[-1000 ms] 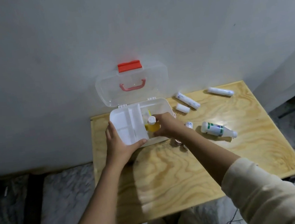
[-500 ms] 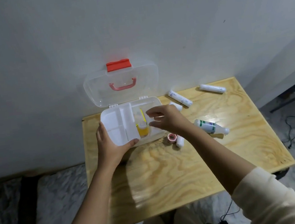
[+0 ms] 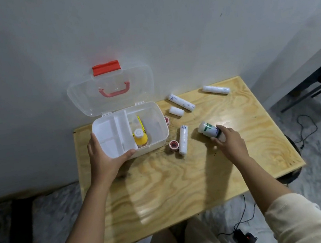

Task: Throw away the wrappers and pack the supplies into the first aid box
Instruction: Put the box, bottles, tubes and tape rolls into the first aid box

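The left hand [image 3: 103, 158] cups the near corner of the first aid box [image 3: 155, 122], steadying it for loading. The right hand [image 3: 230, 143] closes its fingers on the white bottle [image 3: 209, 129] lying on the worktop [image 3: 183, 179], seemingly next to go in. A yellow bottle [image 3: 140, 138] stands inside; bandage rolls [image 3: 184, 141] and tape [image 3: 173, 145] wait beside.

Right hand [image 3: 231, 143] on white bottle [image 3: 209, 129]
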Motion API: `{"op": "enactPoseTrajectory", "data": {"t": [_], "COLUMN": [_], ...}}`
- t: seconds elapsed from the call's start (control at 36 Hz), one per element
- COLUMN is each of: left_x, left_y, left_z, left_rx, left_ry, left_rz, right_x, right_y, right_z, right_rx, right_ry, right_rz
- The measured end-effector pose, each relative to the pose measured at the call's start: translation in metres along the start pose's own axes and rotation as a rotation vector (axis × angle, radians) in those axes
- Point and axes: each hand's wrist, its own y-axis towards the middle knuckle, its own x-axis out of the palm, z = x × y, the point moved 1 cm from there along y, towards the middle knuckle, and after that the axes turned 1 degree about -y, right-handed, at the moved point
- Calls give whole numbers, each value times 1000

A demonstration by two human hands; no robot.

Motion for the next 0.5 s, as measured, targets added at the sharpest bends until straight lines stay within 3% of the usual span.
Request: {"op": "enactPoseTrajectory", "data": {"t": [0.28,0.42,0.5], "left_x": [-2,-2,-2], "left_y": [0,1,1], "left_z": [0,0,1], "left_rx": [2,9,10], "left_ry": [-6,-12,-7], "left_rz": [-1,2,0], "right_x": [-1,-27,-41], "right_y": [-12,-17,-18], "right_z": [-19,-61,-98], "right_rx": [-14,-213,-395], "right_ry": [328,413,322], "right_rz": [35,100,74]}}
